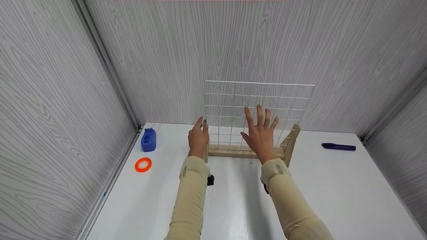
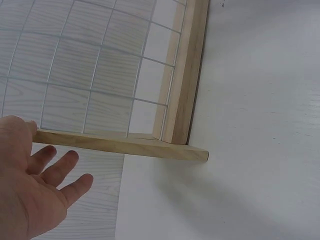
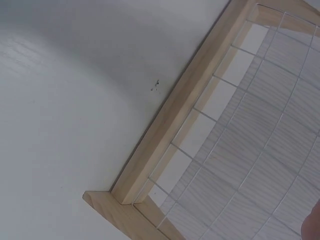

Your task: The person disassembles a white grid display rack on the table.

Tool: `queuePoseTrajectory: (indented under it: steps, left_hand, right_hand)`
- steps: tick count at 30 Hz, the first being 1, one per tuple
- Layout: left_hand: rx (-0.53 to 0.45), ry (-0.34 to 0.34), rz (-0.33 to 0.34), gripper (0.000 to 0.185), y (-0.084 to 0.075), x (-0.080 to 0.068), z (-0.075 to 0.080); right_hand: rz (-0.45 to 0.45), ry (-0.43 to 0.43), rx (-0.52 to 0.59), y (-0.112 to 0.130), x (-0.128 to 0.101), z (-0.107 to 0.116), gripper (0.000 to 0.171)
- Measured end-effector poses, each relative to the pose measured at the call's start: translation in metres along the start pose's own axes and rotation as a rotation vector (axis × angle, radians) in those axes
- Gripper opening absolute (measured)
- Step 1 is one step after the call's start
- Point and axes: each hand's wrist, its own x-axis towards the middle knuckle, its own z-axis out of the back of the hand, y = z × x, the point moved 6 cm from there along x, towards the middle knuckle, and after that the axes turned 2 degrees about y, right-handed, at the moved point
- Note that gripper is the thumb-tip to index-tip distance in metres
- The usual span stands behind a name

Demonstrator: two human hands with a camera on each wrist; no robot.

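A white wire grid (image 1: 260, 83) stands upright, its lower edge set in a light wooden stand (image 1: 233, 154) with a side piece at each end. My left hand (image 1: 198, 138) pinches the left side piece (image 2: 120, 144) near its upper end, the other fingers bent loosely below it in the left wrist view. In front of the grid, my right hand (image 1: 262, 136) is spread with straight fingers; whether it touches the wires I cannot tell. Only a fingertip (image 3: 312, 224) of it shows in the right wrist view.
On the left of the white table (image 1: 230, 206) are a blue tape dispenser (image 1: 148, 140) and an orange ring-shaped roll (image 1: 143, 165). A dark purple pen-like tool (image 1: 339, 147) lies at the right. Wood-patterned panels (image 1: 173, 50) close off the back and sides.
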Motion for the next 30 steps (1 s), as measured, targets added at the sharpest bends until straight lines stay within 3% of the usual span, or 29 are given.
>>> queuePoseTrajectory:
  steps: [6,23,30]
  left_hand:
    - [-0.007,-0.032,-0.078,0.042,-0.001,0.000,-0.001]
    - [-0.024,-0.051,-0.050,0.042,0.005,0.003,-0.002]
    - [0.031,-0.040,-0.096,0.041,0.000,0.004,-0.003]
  right_hand:
    - [0.000,-0.019,-0.018,0.003,0.002,-0.002,0.108]
    - [-0.016,0.054,-0.002,0.005,0.025,0.003,0.111]
    - [-0.031,0.124,-0.006,-0.001,0.028,0.002,0.112]
